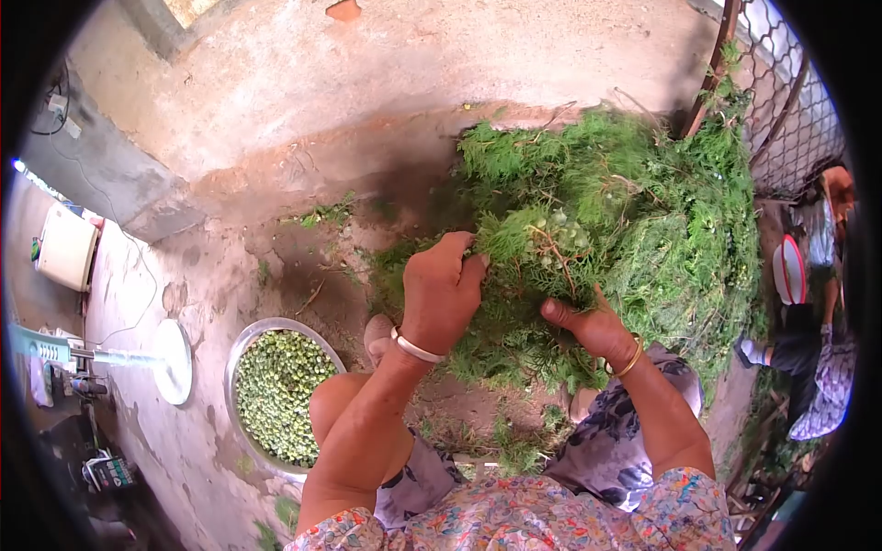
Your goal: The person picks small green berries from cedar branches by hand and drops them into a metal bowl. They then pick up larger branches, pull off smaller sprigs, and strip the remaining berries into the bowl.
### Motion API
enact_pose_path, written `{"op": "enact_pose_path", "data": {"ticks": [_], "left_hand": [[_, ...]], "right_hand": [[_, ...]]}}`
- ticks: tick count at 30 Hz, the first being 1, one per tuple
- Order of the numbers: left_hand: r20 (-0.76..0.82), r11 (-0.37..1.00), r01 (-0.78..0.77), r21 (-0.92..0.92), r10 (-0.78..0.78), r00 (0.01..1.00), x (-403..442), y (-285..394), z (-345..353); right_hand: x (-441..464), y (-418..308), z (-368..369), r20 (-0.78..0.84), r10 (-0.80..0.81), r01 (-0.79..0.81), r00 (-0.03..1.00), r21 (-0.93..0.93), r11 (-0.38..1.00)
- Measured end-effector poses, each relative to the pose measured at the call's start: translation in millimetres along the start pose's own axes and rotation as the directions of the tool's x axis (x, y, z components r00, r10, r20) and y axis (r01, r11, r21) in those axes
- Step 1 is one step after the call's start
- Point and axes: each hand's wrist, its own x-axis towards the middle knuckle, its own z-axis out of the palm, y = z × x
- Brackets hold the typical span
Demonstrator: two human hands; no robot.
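A green conifer branch (557, 246) with a brown stem and pale round seed cones lies between my two hands. My left hand (443, 292), with a white bangle at the wrist, is closed in a pinch at the branch's left tip. My right hand (595, 331), with a gold-coloured bangle, is wrapped round the branch's lower right part, its thumb in front and most fingers hidden by foliage. Beyond and beside both hands spreads a big pile of cut conifer branches (680, 266). To the left, a round metal basin (231, 372) holds many small green seed cones (285, 397).
A standing fan (173, 362) is at the left, with a white box (66, 246) behind it. A plastered wall (413, 64) closes off the far side. At the right are a wire mesh gate (790, 110) and another person (813, 363) in patterned clothing.
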Motion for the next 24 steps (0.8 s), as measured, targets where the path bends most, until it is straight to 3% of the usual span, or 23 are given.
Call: {"op": "enact_pose_path", "data": {"ticks": [2, 4, 6, 7, 9, 10, 12, 14, 16, 18, 19, 20, 21, 22, 24], "left_hand": [[-0.044, 0.999, -0.034, 0.021, 0.035, 0.998, 0, -3, 1], [-0.088, 0.997, -0.065, 0.044, 0.069, 0.994, 0, -4, 0], [-0.095, 0.997, 0.079, -0.026, -0.081, 0.992, 2, 0, -5], [-0.095, 0.996, 0.082, -0.026, -0.084, 0.992, 2, 0, -4], [-0.136, 0.998, -0.063, -0.024, 0.059, 0.989, 3, 0, -2], [-0.135, 0.998, -0.061, -0.025, 0.057, 0.989, 2, -1, -2], [0.085, 0.994, -0.104, 0.043, 0.100, 0.991, 0, -4, -1], [0.117, 0.984, -0.125, 0.125, 0.111, 0.987, -1, -4, -3], [0.151, 0.966, -0.154, 0.207, 0.124, 0.981, -1, -3, -3], [-0.018, 0.986, 0.073, -0.150, -0.077, 0.997, -1, -2, -1], [-0.018, 0.986, 0.073, -0.149, -0.076, 0.997, -2, -1, -2], [0.061, 0.903, 0.253, -0.348, -0.247, 0.967, -2, 0, -5], [0.171, 0.749, 0.419, -0.513, -0.389, 0.905, -2, 0, -8], [0.172, 0.749, 0.418, -0.514, -0.387, 0.906, -1, 1, -12], [0.269, 0.364, 0.532, -0.764, -0.570, 0.777, 1, -2, -21]], "right_hand": [[-1, -1, -3, -0.023, 0.120, -0.122, 0.993, -0.082, 0.989], [-1, 1, -5, -0.035, 0.104, -0.106, 0.994, -0.076, 0.991], [-1, -3, -6, -0.045, 0.086, -0.089, 0.995, -0.071, 0.994], [-4, -10, -6, -0.032, 0.141, -0.143, 0.989, -0.076, 0.987], [-4, -7, -5, -0.020, 0.197, -0.198, 0.980, -0.082, 0.977], [0, 5, -3, -0.036, 0.140, -0.140, 0.990, -0.009, 0.990], [1, 9, -2, -0.055, 0.087, -0.084, 0.995, 0.062, 0.995], [0, 0, -2, 0.003, 0.089, -0.089, 0.996, -0.038, 0.995], [-2, -4, -3, -0.031, 0.132, -0.132, 0.991, 0.011, 0.991], [0, -2, -3, -0.062, 0.174, -0.171, 0.983, 0.061, 0.983], [3, 5, -4, -0.067, 0.157, -0.143, 0.985, 0.177, 0.974], [5, 9, -4, -0.074, 0.140, -0.113, 0.987, 0.289, 0.951], [4, 7, -4, -0.075, 0.139, -0.112, 0.987, 0.289, 0.951], [2, 3, -4, -0.075, 0.151, -0.123, 0.986, 0.286, 0.950], [0, 4, -6, -0.080, 0.163, -0.134, 0.983, 0.284, 0.949]]}}
